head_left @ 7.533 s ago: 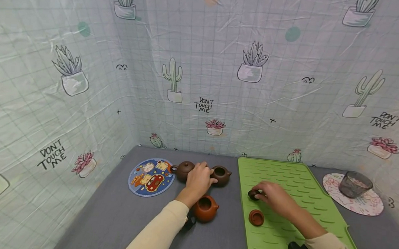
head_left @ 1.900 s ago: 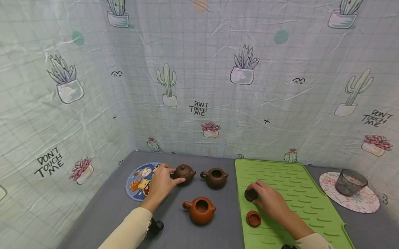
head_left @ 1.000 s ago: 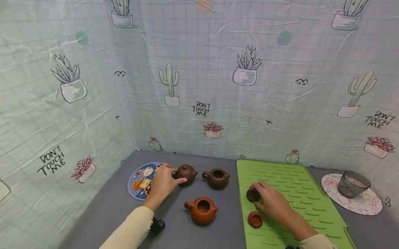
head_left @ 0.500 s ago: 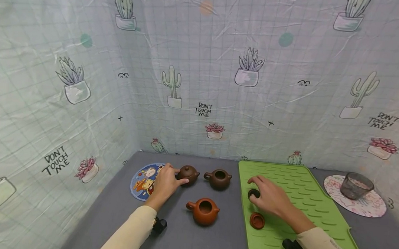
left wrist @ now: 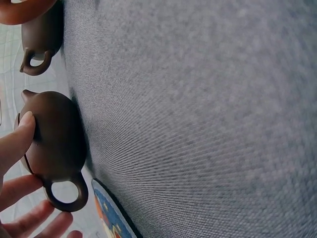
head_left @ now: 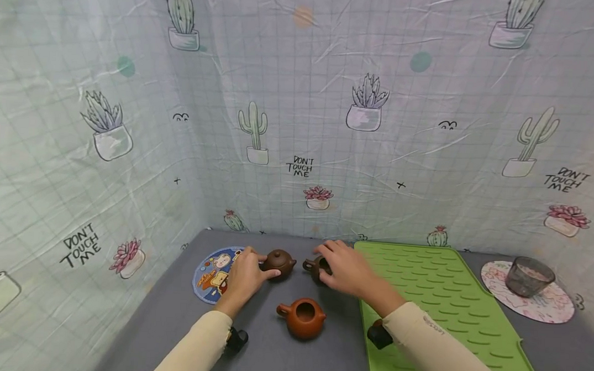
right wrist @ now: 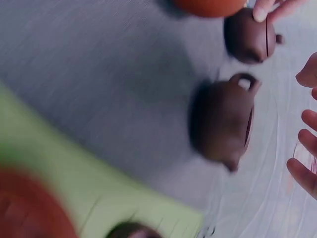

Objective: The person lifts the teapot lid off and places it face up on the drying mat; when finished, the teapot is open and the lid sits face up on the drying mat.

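A dark brown lidded teapot [head_left: 280,264] stands at the back left. My left hand [head_left: 245,277] holds it from its handle side, thumb against the body and fingers around the handle in the left wrist view. To its right is a dark brown teapot without a lid [right wrist: 223,121]. My right hand [head_left: 348,269] hovers over that pot with spread, bent fingers, nothing in them, hiding part of it in the head view. Nearer stands an open orange-brown teapot [head_left: 305,318]. In the right wrist view, a dark lid [right wrist: 132,231] and a blurred reddish lid [right wrist: 29,208] lie on the green mat.
The ridged green mat [head_left: 450,325] covers the table's right side. Beyond it, a smoky cup [head_left: 529,277] sits on a pink patterned coaster [head_left: 545,307]. A blue cartoon coaster [head_left: 205,281] lies beside my left hand. A printed curtain [head_left: 301,97] encloses the back.
My right hand has left the dark lid on the green mat and moved left over the lidless brown teapot. Earlier my left hand reached between the brown pots; lately it stays at the lidded one.
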Demonstrator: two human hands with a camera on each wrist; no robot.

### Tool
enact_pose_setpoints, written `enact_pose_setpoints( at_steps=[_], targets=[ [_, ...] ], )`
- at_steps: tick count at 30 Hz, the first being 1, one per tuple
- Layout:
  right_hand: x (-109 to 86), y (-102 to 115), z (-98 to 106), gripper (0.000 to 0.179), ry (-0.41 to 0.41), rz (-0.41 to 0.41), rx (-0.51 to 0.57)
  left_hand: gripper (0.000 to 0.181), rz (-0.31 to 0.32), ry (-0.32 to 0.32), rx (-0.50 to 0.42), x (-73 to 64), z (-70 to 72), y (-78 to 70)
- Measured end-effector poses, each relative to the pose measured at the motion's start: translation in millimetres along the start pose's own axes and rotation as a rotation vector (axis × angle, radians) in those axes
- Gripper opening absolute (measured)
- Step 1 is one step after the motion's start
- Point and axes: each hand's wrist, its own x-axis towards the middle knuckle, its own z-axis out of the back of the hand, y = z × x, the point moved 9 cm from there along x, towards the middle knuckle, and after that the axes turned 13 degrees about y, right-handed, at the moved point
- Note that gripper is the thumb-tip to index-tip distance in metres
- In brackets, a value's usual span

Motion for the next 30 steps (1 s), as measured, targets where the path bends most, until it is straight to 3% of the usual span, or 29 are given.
enact_pose_setpoints(
  at_steps=[6,14,24,30],
  targets=[
    [30.5,30,-11,0.033,0.068,0.057,0.038,0.056,-0.002,-0.010,0.002,0.6,2.9,2.8],
    [54.9,44,-28,0.041,0.160,0.032,0.093,0.054,-0.002,-0.005,-0.027,-0.4,0.6,4.5],
    [66.1,42,-48,0.053,0.290,-0.042,0.147,0.055,0.003,0.018,0.005,1.8,1.2,1.5],
    [69.5,52,-48,0.053,0.309,0.011,0.101,0.055,0.010,0.002,-0.003,6.6,3.0,1.1]
  ],
)
